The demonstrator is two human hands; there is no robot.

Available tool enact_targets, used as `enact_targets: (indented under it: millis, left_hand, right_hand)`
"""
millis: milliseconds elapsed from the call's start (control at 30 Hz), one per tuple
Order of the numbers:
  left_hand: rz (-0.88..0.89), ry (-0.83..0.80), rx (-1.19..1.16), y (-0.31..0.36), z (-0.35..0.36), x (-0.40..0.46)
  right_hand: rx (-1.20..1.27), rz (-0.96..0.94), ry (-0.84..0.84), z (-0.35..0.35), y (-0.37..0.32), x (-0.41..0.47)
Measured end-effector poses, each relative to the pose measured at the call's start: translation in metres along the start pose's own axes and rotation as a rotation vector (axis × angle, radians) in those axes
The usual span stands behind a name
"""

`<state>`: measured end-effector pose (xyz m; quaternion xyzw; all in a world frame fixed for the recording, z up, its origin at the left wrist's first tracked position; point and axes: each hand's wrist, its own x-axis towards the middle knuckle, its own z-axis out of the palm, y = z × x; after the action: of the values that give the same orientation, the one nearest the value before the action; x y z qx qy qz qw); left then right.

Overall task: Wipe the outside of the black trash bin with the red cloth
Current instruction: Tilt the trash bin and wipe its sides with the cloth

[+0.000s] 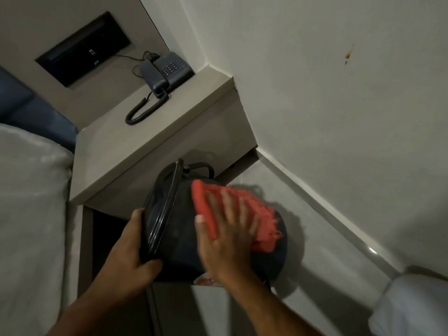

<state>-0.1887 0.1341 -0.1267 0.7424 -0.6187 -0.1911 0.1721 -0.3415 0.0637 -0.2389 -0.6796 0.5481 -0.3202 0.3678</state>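
Observation:
The black trash bin point(179, 229) is tipped on its side above the floor, its lidded top end facing left. My left hand point(131, 248) grips that top rim, thumb underneath. My right hand point(225, 229) lies flat with fingers spread on the bin's side wall, pressing the red cloth point(261, 219) against it. The cloth bunches out past my fingers toward the bin's base and is blurred. The underside of the bin is hidden.
A beige nightstand point(155, 132) stands right behind the bin, with a dark corded phone point(162, 71) on top. The bed point(29, 202) fills the left side. A white wall and baseboard point(322, 204) run to the right. A white object point(412, 304) lies at the lower right.

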Motion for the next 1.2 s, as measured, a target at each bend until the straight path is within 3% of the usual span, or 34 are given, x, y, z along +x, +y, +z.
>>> enact_targets:
  millis: [100,200,367,467,533,633,667,733,800,900,1067,1200]
  left_hand:
    - [-0.012,-0.004,-0.056,-0.001,-0.002,-0.004]
    - [0.022,-0.049,-0.096,0.004,0.000,0.000]
    - [0.040,-0.047,-0.051,0.003,0.003,0.002]
    - [0.018,-0.018,-0.015,0.001,0.003,-0.002]
    - [0.022,-0.012,0.007,0.002,0.003,-0.002]
    - [0.032,-0.002,0.043,0.008,0.006,0.004]
    - [0.036,0.004,0.065,0.012,0.008,0.007]
    - [0.013,0.027,0.094,0.020,0.011,0.013]
    - [-0.025,0.026,0.119,0.027,0.015,0.018]
    - [-0.079,0.028,0.162,0.032,0.015,0.022]
    - [-0.083,-0.010,0.160,0.028,0.010,0.020]
    - [-0.047,-0.061,0.169,0.022,0.007,0.012]
  right_hand:
    - [-0.109,0.376,-0.073,-0.016,0.063,0.023]
    - [0.100,0.678,-0.182,-0.044,0.078,0.061]
    - [0.380,0.260,-0.282,-0.036,-0.017,0.092]
    - [0.362,0.027,-0.220,-0.035,-0.004,0.081]
    - [0.251,0.092,-0.239,-0.041,0.047,0.080]
    - [0.099,0.525,-0.337,-0.054,0.107,0.082]
    - [0.138,0.565,-0.299,-0.055,0.110,0.081]
    - [0.261,0.400,-0.152,-0.046,0.085,0.063]
    - [0.394,0.089,-0.005,-0.021,0.033,0.030]
    - [0.334,-0.194,0.092,0.010,-0.031,-0.023]
    - [0.136,-0.290,0.045,0.024,0.014,-0.098]
    - [0.218,0.041,0.037,0.008,-0.020,-0.042]
